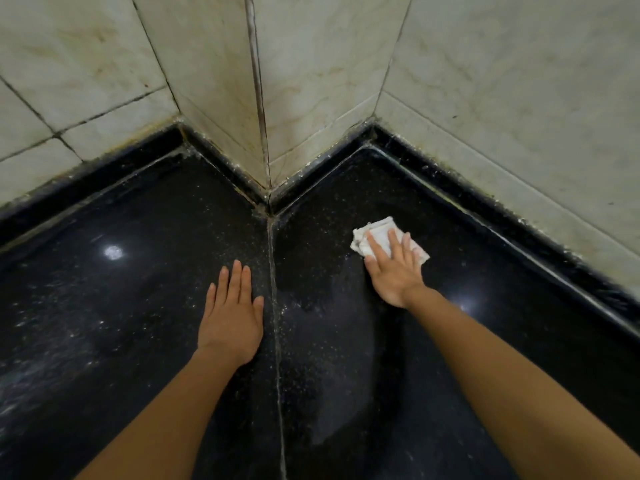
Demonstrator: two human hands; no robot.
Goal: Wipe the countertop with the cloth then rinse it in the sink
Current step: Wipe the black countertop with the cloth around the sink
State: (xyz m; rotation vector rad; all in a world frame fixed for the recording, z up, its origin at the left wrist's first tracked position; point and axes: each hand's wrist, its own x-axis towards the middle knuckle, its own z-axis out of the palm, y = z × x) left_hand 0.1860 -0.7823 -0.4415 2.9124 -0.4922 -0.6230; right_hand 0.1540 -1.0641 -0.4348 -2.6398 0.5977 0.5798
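Big black speckled countertop [138,341] fills most of the view, wrapping around a jutting corner of pale tiled wall [311,64], with a grout seam [275,323] running from that corner toward the near edge. Left hand [231,317] lies flat just left of the seam, fingers together, holding nothing. Right hand [393,268] is pressed palm-down, fingers spread, on the white cloth [375,232] (folded into a small pad). The cloth sits right of the seam, near the back edge, its long axis slanting from back-left to front-right.
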